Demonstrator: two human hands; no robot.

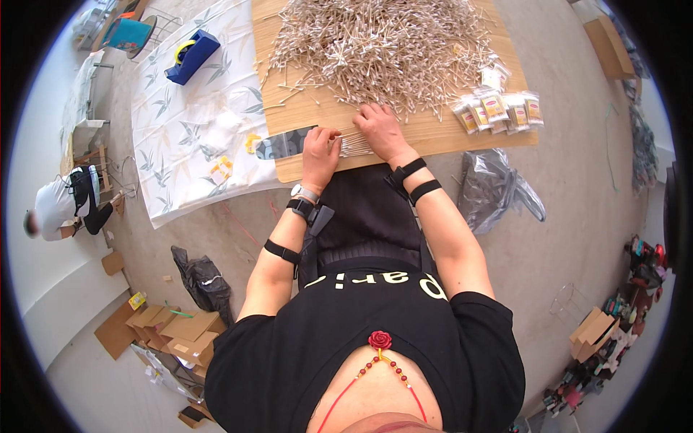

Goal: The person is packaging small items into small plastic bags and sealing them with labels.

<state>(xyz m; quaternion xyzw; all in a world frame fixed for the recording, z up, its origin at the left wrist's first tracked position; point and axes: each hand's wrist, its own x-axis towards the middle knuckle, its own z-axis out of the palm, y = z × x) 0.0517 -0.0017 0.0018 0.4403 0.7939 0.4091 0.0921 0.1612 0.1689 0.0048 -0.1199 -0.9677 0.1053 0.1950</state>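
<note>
Seen from above, a person in a black top sits at a low wooden desk (303,108). At the far left, another person (61,206) crouches on the floor, well apart. Nearer, a white cloth with a leaf pattern (188,130) lies beside the desk, carrying a blue tape dispenser (191,54) and small yellow scraps. A dark flat phone-like object (285,143) lies at the desk's left edge, just beside the left hand (320,148). That hand's grip is closed, fingers curled onto one end of a small gathered bundle of thin sticks (354,144) at the desk's near edge. The right hand (380,126) rests flat on the same bundle, fingers spread and pressing down rather than closing around it. Behind both hands a large loose heap of the same sticks (382,43) covers most of the desk. To the right, small clear filled packets (498,108) lie in a row. A crumpled clear plastic bag (494,187) sits on the floor beyond the desk's right corner.
</note>
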